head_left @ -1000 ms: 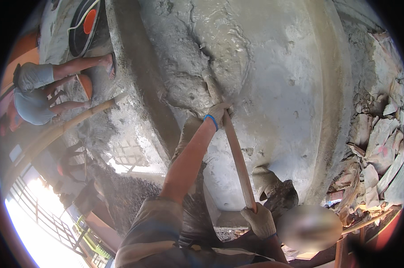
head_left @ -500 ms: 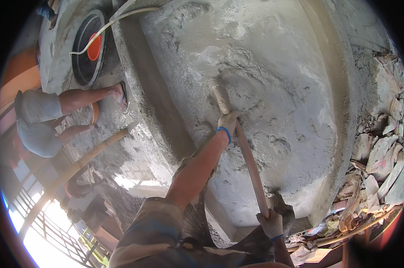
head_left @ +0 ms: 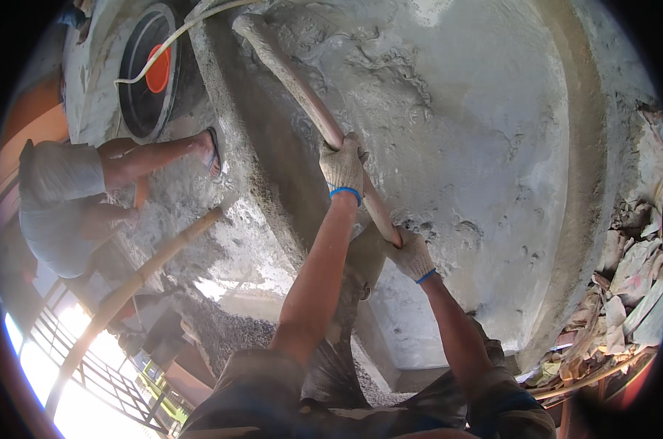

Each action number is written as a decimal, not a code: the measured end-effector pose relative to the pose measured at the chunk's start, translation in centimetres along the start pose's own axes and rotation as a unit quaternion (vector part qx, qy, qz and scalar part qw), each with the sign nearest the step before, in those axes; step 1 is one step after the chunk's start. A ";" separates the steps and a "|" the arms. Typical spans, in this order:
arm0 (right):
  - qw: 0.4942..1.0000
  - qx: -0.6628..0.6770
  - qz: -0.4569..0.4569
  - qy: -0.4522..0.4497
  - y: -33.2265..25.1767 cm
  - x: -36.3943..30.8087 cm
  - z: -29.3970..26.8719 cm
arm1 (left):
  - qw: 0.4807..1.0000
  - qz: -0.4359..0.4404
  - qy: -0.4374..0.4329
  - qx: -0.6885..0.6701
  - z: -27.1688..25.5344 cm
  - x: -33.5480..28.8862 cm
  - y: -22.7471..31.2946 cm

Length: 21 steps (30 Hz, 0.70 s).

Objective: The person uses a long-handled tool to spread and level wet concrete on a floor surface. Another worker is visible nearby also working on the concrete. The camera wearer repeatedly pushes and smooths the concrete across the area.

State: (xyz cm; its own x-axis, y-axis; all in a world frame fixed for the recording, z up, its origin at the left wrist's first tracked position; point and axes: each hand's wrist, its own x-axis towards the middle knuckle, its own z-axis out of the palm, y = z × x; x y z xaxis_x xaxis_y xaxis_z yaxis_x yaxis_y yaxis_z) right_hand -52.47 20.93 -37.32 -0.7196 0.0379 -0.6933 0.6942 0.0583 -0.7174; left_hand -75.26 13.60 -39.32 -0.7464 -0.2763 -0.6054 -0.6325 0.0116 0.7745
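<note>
A long wooden handle (head_left: 302, 93) slants across the view, its upper-left end coated in grey wet mortar; whatever head it carries cannot be made out. My left hand (head_left: 341, 167), in a knitted work glove with a blue cuff, is wrapped round the middle of the handle. Gloved the same way, my right hand (head_left: 412, 257) grips its near end. Beneath both hands lies wet grey mortar (head_left: 485, 146), smooth at the right and lumpy at the upper middle. A low concrete-walled trough (head_left: 587, 168) holds it.
Beyond the left wall, a bent-over person (head_left: 68, 197) in sandals stands near a bamboo pole (head_left: 137, 282). A black tub (head_left: 133, 110) with an orange basin (head_left: 158, 68) and a pale hose (head_left: 192, 25) are at upper left. Torn paper scraps (head_left: 631, 271) heap at right.
The handle has swung toward the upper left, its coated end now near the trough's left wall. Both hands have moved up and closer together, the right one also leftward.
</note>
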 end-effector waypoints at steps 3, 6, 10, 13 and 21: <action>0.993 -0.026 -0.113 0.025 1.8 4.4 4.0 | 0.996 0.041 0.010 0.083 -1.3 -0.7 0.0; 0.992 0.088 -0.010 -0.089 0.1 6.1 6.6 | 0.972 0.057 0.055 0.220 -3.9 -2.7 -1.3; 0.987 0.095 -0.091 -0.093 1.7 4.7 8.4 | 0.933 0.103 0.059 0.341 -5.2 -5.5 -3.8; 0.970 0.201 0.107 -0.090 -1.0 -1.5 5.5 | 0.963 0.032 -0.002 0.268 -5.5 -9.9 -3.7; 0.979 0.088 0.175 -0.061 6.4 -22.7 -6.6 | 0.987 -0.065 -0.050 0.140 -2.1 -18.9 -12.4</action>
State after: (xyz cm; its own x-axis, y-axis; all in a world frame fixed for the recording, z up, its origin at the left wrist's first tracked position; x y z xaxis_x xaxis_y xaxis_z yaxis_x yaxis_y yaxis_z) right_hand -31.79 27.03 -25.67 -0.4373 -0.0956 -0.8942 0.8975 -0.1091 -0.4273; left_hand -52.87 16.70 -37.14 -0.6634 -0.1959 -0.7222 -0.7459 0.2507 0.6171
